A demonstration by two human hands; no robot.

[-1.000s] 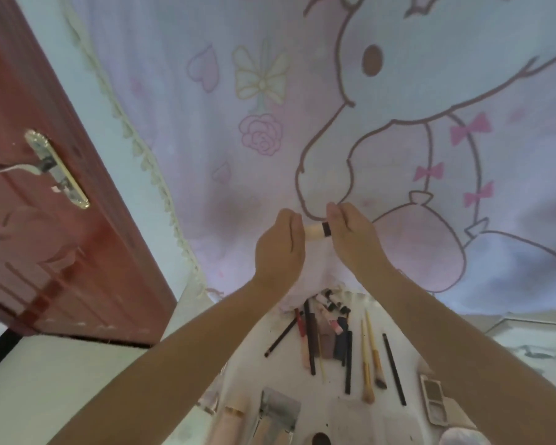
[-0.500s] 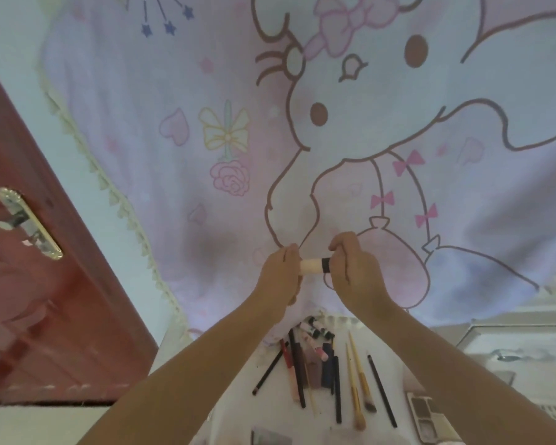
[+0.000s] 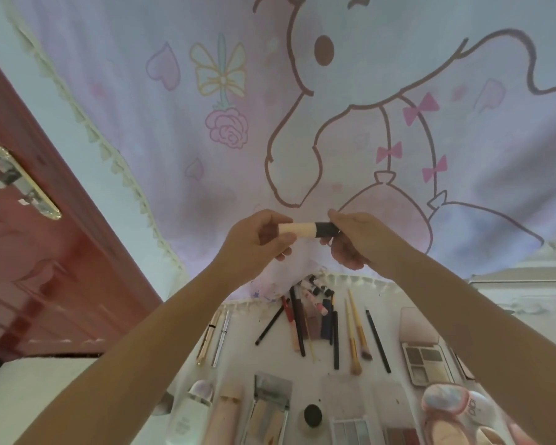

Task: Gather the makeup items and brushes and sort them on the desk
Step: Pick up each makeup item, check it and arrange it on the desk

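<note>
I hold a small beige tube with a black cap (image 3: 305, 229) level in the air above the white desk (image 3: 244, 351). My left hand (image 3: 254, 242) grips the beige end and my right hand (image 3: 353, 239) pinches the black cap. Below my hands, several pencils, brushes and slim tubes (image 3: 312, 319) lie in rough rows on the desk. Two gold-handled brushes (image 3: 355, 335) lie right of them. An open eyeshadow palette (image 3: 426, 358) sits at the right.
A cartoon-print pink cloth (image 3: 302, 107) hangs behind the desk. A red door (image 3: 29, 252) with a metal handle stands at the left. Along the near edge lie a white bottle (image 3: 190, 409), a pink tube (image 3: 225, 412), a small round pot (image 3: 312, 415) and pink compacts (image 3: 446, 409).
My hands have stayed close together on the tube, and more of it now shows between them. The view has tilted down, showing more of the desk.
</note>
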